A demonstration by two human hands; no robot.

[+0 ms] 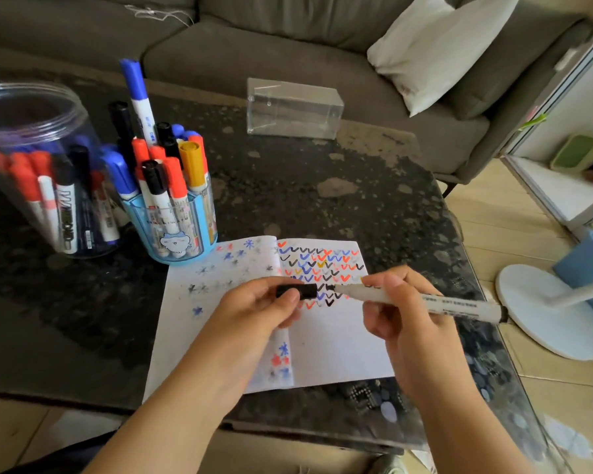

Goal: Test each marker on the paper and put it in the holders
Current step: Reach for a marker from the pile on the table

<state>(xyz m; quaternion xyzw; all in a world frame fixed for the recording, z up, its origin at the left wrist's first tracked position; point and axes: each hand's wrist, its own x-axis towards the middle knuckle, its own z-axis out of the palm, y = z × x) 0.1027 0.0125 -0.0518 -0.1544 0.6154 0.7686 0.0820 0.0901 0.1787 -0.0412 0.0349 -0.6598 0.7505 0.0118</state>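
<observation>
Centre frame, over notebook paper (336,343): left hand (257,309) pinches black cap (297,291); right hand (401,313) grips uncapped marker (425,301).

a dark, speckled desk (322,186) with worn pale patches fills most of the view. toward its far edge lies a clear plastic box (293,109) on its side. behind the desk runs a grey sofa (254,46), with a white cushion (439,49) leaning in its right corner and a tangle of thin white cord (158,13) on its backrest at the left. to the right, the floor is pale tile (493,217). a round white base (545,309) with a white pole stands on that floor, just beside a blue bin (589,265). farther back on the right, a green container (575,152) sits on a low white shelf (555,189).
</observation>
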